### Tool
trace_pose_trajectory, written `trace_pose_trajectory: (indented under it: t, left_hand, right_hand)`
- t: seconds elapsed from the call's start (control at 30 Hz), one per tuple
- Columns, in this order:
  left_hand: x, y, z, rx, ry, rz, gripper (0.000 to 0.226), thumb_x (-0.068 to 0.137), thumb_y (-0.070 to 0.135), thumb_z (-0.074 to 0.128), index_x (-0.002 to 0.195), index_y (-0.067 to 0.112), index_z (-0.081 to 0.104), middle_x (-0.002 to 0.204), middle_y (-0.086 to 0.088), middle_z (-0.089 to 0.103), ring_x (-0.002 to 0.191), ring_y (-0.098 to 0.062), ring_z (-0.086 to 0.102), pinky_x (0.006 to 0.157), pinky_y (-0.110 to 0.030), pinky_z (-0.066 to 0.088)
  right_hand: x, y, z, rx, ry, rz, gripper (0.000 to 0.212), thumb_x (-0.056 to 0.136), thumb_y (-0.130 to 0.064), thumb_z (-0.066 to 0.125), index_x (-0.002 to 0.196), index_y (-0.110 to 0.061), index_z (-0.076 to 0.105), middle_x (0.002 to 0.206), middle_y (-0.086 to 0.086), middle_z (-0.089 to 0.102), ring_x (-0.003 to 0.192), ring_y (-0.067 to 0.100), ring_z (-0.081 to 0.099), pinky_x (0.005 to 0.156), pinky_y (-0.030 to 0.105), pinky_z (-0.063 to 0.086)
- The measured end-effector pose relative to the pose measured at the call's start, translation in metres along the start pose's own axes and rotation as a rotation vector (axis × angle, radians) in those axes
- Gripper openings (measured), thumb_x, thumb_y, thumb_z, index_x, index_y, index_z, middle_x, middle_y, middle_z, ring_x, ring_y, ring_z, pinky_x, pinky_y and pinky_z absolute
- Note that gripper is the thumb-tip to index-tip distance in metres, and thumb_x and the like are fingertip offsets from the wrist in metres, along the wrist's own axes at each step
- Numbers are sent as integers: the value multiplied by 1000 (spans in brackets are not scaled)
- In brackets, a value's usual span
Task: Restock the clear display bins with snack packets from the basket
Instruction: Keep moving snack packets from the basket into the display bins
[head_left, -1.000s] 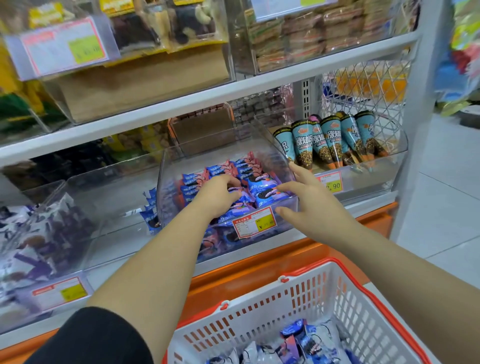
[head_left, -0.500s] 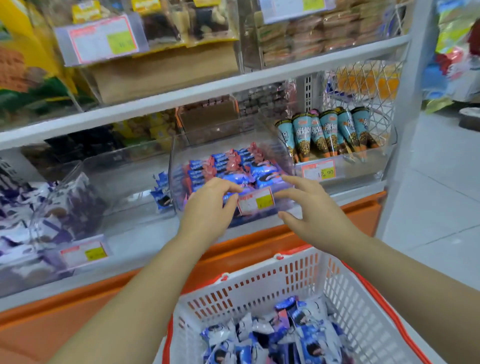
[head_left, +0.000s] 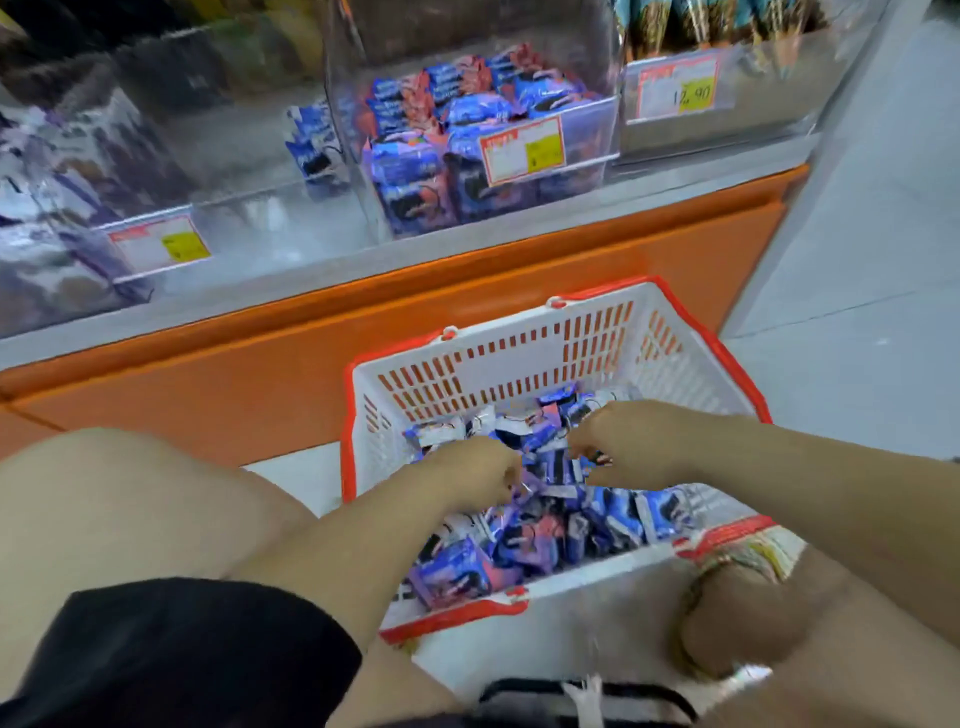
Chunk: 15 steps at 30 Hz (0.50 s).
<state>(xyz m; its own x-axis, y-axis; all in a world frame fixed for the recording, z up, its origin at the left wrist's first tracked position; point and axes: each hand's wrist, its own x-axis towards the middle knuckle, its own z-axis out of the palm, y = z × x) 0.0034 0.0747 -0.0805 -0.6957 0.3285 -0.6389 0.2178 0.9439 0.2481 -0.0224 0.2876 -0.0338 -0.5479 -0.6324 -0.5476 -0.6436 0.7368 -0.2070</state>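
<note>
Leaving bin (head_left: 592, 150), left hand (head_left: 480, 470), right hand (head_left: 623, 441) — down in basket (head_left: 511, 371)

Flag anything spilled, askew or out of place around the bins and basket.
Nothing spilled or damaged. One oddity: a few blue packets lie against the right wall of the nearly bare bin, beside the full middle bin; possibly strays.

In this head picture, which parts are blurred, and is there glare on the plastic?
Head view: motion blur smears the left hand, right hand and snack packets in the basket; pale glare hazes the clear bins, yet the 12.90 price label is legible.
</note>
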Motion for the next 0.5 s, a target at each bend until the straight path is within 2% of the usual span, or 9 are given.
trace_pose_trajectory:
  t: [0.1, 0.2, 0.27, 0.33, 0.43, 0.5]
  left_hand:
    - [1, -7, 30, 100, -189, -31, 29, 89, 21, 67, 117, 14, 64, 116, -7, 65, 98, -26, 58, 86, -38, 50]
    - [0, -7, 47, 280, -301, -36, 42, 86, 33, 72, 120, 10, 63, 117, -10, 62, 101, -30, 60, 83, -40, 51]
    - [0, -6, 56, 383, -304, -26, 45, 85, 34, 73, 121, 11, 63, 119, -9, 60, 103, -31, 61, 80, -42, 53]
    - [2, -5, 63, 449, -293, -21, 41, 85, 27, 73, 120, 11, 63, 117, -8, 58, 98, -31, 62, 75, -43, 54]
    - [1, 1, 61, 492, -279, -20, 21, 86, 14, 71, 104, 6, 63, 99, -7, 57, 85, -28, 59, 67, -40, 51]
    - [0, 4, 57, 495, -291, -24, 15, 87, 12, 71, 92, 6, 58, 90, -9, 55, 87, -30, 61, 70, -42, 52]
  right_hand:
    - [6, -6, 9, -40, -50, -22, 41, 99, -39, 52, 137, -24, 48, 132, 3, 54, 117, 24, 52, 88, 34, 42]
    - [11, -7, 10, -53, -53, -36, 42, 100, -38, 51, 139, -23, 48, 137, 2, 53, 121, 24, 51, 91, 34, 42]
    - [13, -7, 9, -53, -47, -45, 41, 99, -37, 52, 138, -23, 48, 137, 2, 54, 121, 23, 52, 94, 36, 43]
    - [13, -7, 8, -52, -46, -45, 42, 99, -36, 52, 139, -24, 48, 138, 2, 53, 122, 22, 51, 94, 36, 43]
    - [14, -7, 5, -58, -37, -53, 41, 99, -36, 52, 138, -25, 48, 138, 2, 53, 121, 21, 51, 95, 37, 44]
    - [13, -8, 3, -54, -33, -52, 41, 99, -36, 52, 138, -25, 48, 137, 2, 54, 120, 22, 52, 97, 39, 46]
